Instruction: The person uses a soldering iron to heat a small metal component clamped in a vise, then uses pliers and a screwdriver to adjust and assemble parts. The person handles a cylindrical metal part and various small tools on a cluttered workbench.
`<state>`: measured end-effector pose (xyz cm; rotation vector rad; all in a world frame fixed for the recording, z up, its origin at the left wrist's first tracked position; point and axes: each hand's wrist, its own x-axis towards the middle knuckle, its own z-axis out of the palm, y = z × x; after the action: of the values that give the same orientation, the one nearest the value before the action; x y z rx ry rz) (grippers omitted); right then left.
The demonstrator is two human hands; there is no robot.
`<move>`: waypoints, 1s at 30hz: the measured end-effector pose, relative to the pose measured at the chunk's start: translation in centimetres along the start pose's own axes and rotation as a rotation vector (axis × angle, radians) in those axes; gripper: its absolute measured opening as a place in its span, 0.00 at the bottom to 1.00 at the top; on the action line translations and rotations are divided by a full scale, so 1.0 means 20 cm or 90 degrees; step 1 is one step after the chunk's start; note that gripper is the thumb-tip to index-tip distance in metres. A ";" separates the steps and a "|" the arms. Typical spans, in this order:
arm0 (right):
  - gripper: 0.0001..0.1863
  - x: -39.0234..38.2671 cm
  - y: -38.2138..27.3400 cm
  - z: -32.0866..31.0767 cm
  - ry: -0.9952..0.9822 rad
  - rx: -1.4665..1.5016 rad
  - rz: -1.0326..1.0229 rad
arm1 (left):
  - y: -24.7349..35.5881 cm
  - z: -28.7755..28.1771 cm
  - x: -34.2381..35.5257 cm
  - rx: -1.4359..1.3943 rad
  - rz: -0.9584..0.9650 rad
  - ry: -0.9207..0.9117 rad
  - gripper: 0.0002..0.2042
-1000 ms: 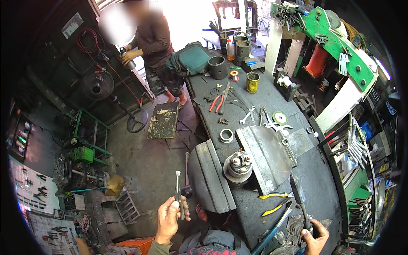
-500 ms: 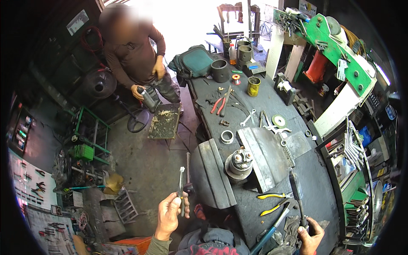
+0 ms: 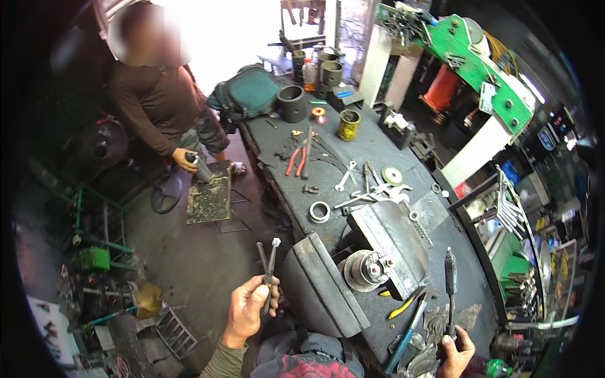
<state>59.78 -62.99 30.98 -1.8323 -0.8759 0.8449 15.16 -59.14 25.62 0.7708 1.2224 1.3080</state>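
Observation:
My left hand (image 3: 249,312) is closed around slim pliers (image 3: 270,268), held upright left of the vise. A small pale metal piece (image 3: 276,242) sits at their tips. In my right hand (image 3: 458,353) is the handle of a soldering iron (image 3: 450,277), its thick dark tip pointing away from me above the bench. Between them stands a large bench vise (image 3: 321,283). A round metal solenoid-like part (image 3: 362,271) with copper-coloured studs on top sits between its jaws. Blue-handled cutters (image 3: 406,334) and yellow-handled pliers (image 3: 403,307) lie beside my right hand.
Wrenches (image 3: 345,176), red-handled pliers (image 3: 296,160), a metal ring (image 3: 319,211), a solder reel (image 3: 319,115) and a yellow can (image 3: 348,125) lie farther up the bench. A person (image 3: 154,101) stands at the far left, holding a bottle (image 3: 201,170) at a small stool (image 3: 209,198).
The view has shifted, moving the bench leftward. My soldering iron's tip has swung right, away from the vise, and stands straighter. The other person has lowered the bottle to the stool.

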 end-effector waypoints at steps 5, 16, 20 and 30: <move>0.19 -0.20 -0.07 0.16 0.107 0.030 0.059 | 0.11 -0.16 0.22 0.030 -0.046 -0.059 0.21; 0.26 -0.60 -0.05 0.38 0.272 0.152 0.083 | 0.20 -0.22 0.55 0.067 -0.029 -0.178 0.19; 0.24 -0.68 -0.01 0.39 0.279 0.173 0.080 | 0.23 -0.13 0.59 0.056 -0.016 -0.203 0.21; 0.25 -0.64 0.13 0.33 0.267 0.242 0.112 | 0.28 0.04 0.53 0.054 0.035 -0.185 0.19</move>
<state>48.38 -71.69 28.64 -1.6729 -0.2692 0.6446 12.65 -47.75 28.75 1.0239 1.0335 1.1464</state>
